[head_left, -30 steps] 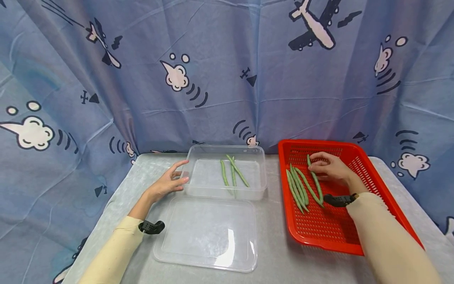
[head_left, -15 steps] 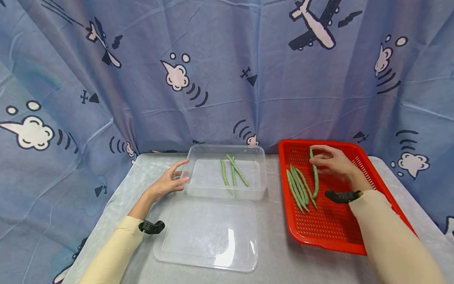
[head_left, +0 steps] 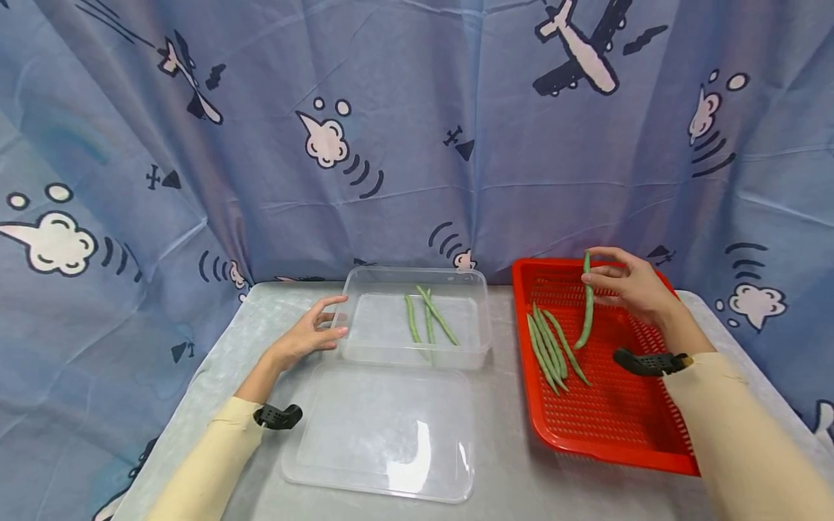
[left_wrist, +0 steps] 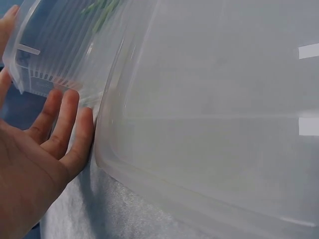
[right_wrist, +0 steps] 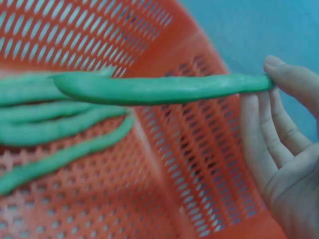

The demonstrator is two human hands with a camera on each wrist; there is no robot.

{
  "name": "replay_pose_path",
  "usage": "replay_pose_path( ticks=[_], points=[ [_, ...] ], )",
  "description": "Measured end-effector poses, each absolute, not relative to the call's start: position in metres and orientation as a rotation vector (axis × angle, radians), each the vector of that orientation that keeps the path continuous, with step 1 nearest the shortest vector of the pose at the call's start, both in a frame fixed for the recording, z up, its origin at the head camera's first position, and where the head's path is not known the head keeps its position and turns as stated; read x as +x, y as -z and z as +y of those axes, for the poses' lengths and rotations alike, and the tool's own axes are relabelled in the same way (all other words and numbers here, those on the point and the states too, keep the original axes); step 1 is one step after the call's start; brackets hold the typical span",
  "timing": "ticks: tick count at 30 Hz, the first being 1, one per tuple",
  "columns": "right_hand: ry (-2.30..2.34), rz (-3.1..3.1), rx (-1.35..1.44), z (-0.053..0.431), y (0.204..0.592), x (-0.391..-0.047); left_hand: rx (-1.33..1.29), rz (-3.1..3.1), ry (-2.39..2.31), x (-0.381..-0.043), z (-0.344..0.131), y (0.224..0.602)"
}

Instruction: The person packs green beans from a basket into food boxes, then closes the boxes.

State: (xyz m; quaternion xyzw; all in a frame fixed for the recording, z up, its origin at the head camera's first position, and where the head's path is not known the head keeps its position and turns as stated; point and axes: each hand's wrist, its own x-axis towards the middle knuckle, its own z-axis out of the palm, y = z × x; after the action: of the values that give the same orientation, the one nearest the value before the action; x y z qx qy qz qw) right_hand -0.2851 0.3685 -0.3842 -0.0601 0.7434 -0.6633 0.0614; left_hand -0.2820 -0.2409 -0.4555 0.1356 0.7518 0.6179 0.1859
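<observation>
My right hand (head_left: 630,286) pinches one green bean (head_left: 588,312) near its upper end, above the red plastic basket (head_left: 602,416). In the right wrist view this bean (right_wrist: 159,89) points away from the thumb and fingertips, across the basket's slotted wall. Several other green beans (head_left: 549,347) lie side by side along the basket's left side. Fingers spread and slightly bent, my left hand (head_left: 305,340) touches the left end of a clear plastic container (head_left: 371,318). Inside that container, three green beans (head_left: 430,318) lie loosely crossed, right of its middle.
A clear lid (head_left: 378,434) lies flat on the grey tabletop (head_left: 498,449) in front of the container. Behind the table hangs a blue curtain (head_left: 404,159) printed with planes and clouds. The basket's rim stands at the right.
My right hand has lifted the pinched bean up and slightly right, off the others in the basket. One remaining bean shifted a little. The left hand stays at the container.
</observation>
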Motion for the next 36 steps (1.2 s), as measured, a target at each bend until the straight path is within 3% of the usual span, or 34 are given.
replay_pose_path(
  ticks=[17, 36],
  points=[
    [2.187, 2.116, -0.318, 0.288, 0.342, -0.313, 0.337, 2.090, -1.719, -0.281, -0.240, 0.452],
    [2.207, 2.036, -0.353, 0.178, 0.354, -0.338, 0.315, 2.099, -1.720, -0.282, -0.241, 0.454]
  ],
)
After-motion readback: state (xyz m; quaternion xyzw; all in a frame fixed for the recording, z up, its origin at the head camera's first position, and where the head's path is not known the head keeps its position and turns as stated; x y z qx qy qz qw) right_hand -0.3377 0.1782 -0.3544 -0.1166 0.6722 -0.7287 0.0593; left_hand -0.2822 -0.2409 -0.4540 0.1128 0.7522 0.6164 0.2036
